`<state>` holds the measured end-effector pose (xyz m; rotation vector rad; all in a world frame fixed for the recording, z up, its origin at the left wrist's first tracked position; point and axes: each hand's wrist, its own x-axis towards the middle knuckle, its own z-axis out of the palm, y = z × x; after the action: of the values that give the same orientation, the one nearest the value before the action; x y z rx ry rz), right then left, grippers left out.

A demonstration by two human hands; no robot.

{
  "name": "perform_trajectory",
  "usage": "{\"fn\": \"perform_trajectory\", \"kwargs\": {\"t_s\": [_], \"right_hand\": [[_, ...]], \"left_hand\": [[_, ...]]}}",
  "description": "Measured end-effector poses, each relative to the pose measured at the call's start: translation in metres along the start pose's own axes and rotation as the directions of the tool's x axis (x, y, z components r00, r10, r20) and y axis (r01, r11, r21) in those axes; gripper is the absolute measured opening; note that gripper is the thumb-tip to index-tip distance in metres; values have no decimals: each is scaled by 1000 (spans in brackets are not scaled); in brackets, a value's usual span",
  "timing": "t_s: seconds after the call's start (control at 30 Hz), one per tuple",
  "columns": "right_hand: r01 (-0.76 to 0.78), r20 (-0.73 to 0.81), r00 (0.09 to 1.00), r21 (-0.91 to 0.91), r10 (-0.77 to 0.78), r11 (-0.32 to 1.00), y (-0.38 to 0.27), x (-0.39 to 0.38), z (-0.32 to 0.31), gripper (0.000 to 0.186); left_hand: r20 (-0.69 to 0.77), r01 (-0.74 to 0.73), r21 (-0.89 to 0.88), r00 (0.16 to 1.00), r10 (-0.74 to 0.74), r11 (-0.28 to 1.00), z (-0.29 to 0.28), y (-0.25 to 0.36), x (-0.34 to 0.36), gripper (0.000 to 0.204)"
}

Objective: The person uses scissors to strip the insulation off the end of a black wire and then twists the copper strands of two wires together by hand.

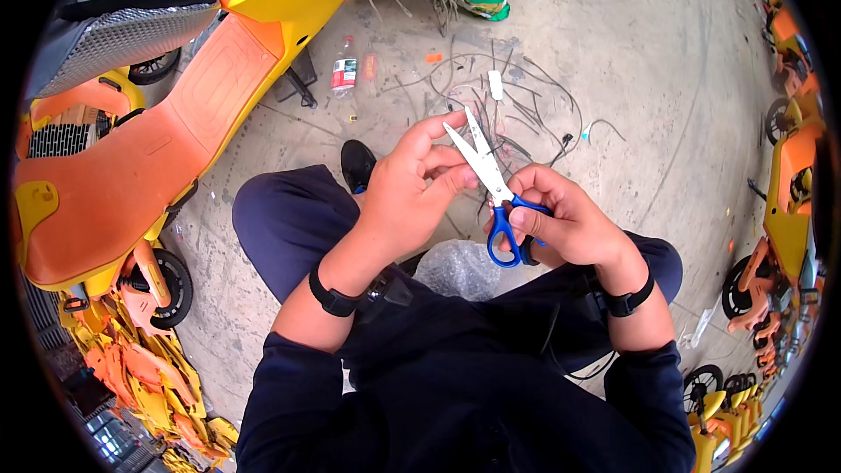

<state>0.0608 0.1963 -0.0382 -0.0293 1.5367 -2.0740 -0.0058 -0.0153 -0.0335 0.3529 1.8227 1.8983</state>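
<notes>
Scissors [498, 187] held above loose cables [526, 109] on the floor [674, 79]; your right hand [574, 223] wraps its grip around the blue handles, blades parted. Can't make out whether your left hand [407, 180], beside the blades, pinches anything. Probably light, rigid, smooth-handled: hold by the loops, off the edges.

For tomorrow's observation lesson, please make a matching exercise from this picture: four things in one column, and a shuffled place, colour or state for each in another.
Column one
1. Scissors
2. Plastic bottle
3. Bubble wrap
4. Right hand

Column two
A. Between the person's legs
B. Gripping blue handles
C. Blades parted
D. On the floor, with a partly red label

Pairs: 1-C, 2-D, 3-A, 4-B
</notes>
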Motion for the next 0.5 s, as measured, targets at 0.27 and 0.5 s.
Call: {"fn": "perform_trajectory", "kwargs": {"t_s": [0.27, 0.5], "right_hand": [[7, -9, 1000, 116, -6, 993, -1, 0, 3, 16], [-69, 39, 997, 29, 68, 997, -8, -3, 4, 16]], "left_hand": [[50, -41, 207, 998, 32, 977, -6, -3, -1, 41], [41, -89, 291, 996, 81, 952, -1, 6, 0, 12]]}}
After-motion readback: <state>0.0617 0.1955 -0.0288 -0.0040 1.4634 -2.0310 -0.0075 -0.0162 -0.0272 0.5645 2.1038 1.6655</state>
